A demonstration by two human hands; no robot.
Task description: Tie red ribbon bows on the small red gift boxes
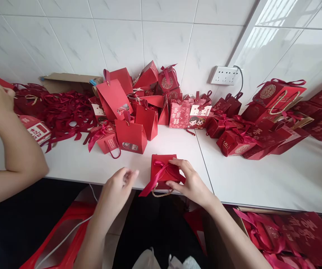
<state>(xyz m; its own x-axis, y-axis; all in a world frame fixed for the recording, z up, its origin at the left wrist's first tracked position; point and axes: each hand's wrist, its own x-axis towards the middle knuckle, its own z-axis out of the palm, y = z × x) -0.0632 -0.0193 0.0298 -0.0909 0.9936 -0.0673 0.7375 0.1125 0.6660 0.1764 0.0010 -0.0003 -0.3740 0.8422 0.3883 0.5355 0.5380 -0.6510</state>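
A small red gift box [162, 169] with a red ribbon bow and a gold cord handle lies at the near edge of the white table [261, 175]. My right hand [189, 179] pinches the ribbon on the box's right side, thumb and fingers closed on it. Just left of the box my left hand [120, 185] hovers over the table edge, its fingers loosely curled and slightly blurred, holding nothing I can see.
Several red gift boxes and bags [138, 108] are piled along the tiled wall, with more [261, 123] at the right. Loose red ribbons [62, 112] lie beside a cardboard box [65, 82]. Another person's arm [15, 149] reaches in from the left. A wall socket [224, 74] sits above the table.
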